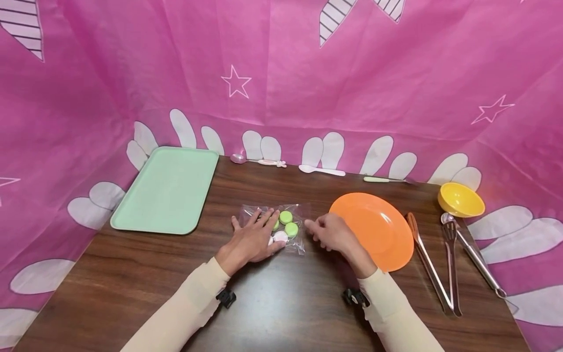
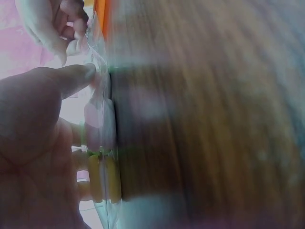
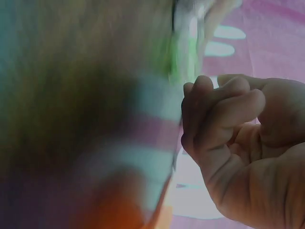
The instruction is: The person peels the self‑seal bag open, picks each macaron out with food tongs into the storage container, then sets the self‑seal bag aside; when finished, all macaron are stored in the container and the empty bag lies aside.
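The left hand (image 1: pixel 251 239) is laid flat with fingers spread over the left part of a clear bag (image 1: pixel 295 243) of green and white round pieces (image 1: pixel 291 229); the right hand (image 1: pixel 333 232) is held with fingers curled at the bag's right edge, any grip on the film being undeterminable. The bag is thus placed between both hands on the table (image 1: pixel 281 308), flanked by an orange plate (image 1: pixel 383 230) near the right hand and a green tray (image 1: pixel 169 190) farther left.

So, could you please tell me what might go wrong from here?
The left grip lies across the clear plastic bag of round green and white pieces, so too much pressure might crush them. The right grip is close to the rounded orange plate, so a sideways swing could nudge it.
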Tool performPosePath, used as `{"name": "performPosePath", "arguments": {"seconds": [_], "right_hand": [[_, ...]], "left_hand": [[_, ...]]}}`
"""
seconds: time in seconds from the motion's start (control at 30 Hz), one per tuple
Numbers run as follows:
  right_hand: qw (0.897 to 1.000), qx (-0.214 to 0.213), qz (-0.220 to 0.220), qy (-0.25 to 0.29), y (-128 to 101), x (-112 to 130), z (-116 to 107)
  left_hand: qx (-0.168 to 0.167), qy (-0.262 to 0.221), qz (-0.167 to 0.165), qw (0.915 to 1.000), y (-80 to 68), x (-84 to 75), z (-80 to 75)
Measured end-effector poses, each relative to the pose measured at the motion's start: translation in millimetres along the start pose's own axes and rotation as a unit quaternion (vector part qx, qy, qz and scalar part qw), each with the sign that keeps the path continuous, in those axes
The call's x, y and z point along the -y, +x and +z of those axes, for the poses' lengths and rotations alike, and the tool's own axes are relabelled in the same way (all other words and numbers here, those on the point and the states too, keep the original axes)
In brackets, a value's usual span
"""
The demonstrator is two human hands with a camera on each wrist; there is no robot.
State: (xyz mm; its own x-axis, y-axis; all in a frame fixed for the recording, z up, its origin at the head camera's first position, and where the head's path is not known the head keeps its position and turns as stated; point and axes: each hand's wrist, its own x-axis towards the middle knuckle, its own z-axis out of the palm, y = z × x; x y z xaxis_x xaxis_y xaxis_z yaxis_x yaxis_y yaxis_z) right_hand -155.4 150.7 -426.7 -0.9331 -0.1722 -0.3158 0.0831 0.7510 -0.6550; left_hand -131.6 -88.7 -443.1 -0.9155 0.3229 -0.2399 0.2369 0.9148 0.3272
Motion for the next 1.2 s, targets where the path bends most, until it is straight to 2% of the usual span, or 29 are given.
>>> {"name": "performPosePath", "arguments": {"seconds": [0.17, 0.4, 0.87, 0.97, 1.07, 1.2], "right_hand": [[0.999, 0.031, -0.011, 0.008, -7.2, 4.9, 16.5], [0.999, 0.015, -0.014, 0.036, -6.0, 3.4, 29.3], [1.000, 0.012, -0.003, 0.027, -15.7, -13.8, 2.7], [1.000, -0.005, -0.014, 0.014, -16.8, -14.3, 1.2], [0.998, -0.049, -0.032, -0.007, -19.8, -13.7, 0.9], [0.995, -0.080, -0.049, -0.019, -26.7, -14.1, 2.3]], "left_hand": [[0.003, -0.002, -0.005, 1.0000, 1.0, 0.5, -0.1], [0.008, 0.000, -0.003, 1.0000, 2.2, -0.6, 2.3], [-0.001, -0.013, -0.003, 0.9999, 1.9, 0.0, 0.9], [0.001, -0.014, 0.000, 0.9999, 2.3, -1.4, 0.4], [0.002, -0.007, 0.002, 1.0000, 2.7, -3.0, -0.6], [-0.017, 0.006, 0.018, 0.9997, 4.6, -6.2, -4.3]]}}
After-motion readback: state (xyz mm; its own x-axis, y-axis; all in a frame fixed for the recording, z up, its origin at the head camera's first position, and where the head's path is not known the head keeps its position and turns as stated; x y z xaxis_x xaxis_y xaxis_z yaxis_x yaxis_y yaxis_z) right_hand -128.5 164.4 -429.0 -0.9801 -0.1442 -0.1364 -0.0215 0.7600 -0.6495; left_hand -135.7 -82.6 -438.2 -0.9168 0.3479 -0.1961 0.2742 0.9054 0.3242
